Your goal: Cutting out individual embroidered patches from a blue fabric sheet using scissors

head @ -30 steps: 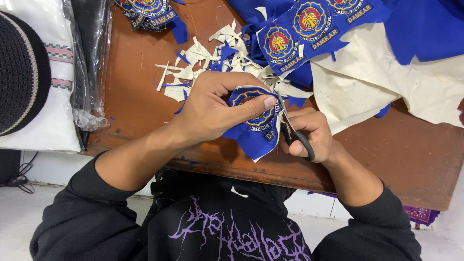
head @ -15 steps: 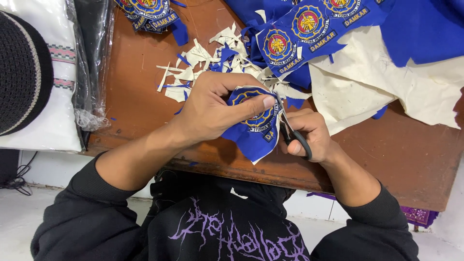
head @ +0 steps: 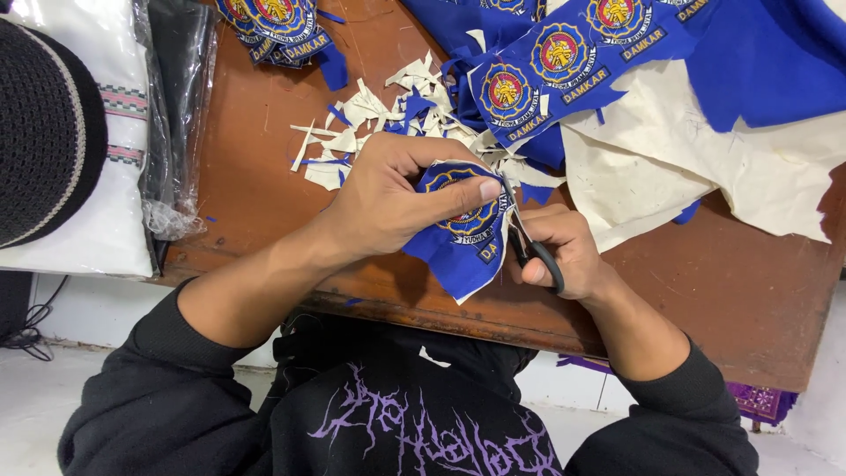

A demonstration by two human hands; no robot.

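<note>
The left hand (head: 388,198) is closed on a blue embroidered patch (head: 463,234), thumb pressed flat across its front and fingers curled behind, holding it just above the near edge of the brown desk (head: 731,291). The right hand (head: 564,251) is closed around the black handles of a pair of scissors (head: 529,251), whose blades meet the right rim of the patch; how far the blades gape cannot be told. To do this trimming well, it seems best to keep the blades close along the stitched border without nicking the threads, to cut in short bites, and to turn the patch with the left hand rather than twisting the scissors. The thumb sits near the cutting line and should stay clear of it. A heap of white and blue scraps (head: 388,115) lies just behind the hands, with uncut patches on blue cloth (head: 564,62) and cream backing cloth (head: 670,167) toward the far right corner.
</note>
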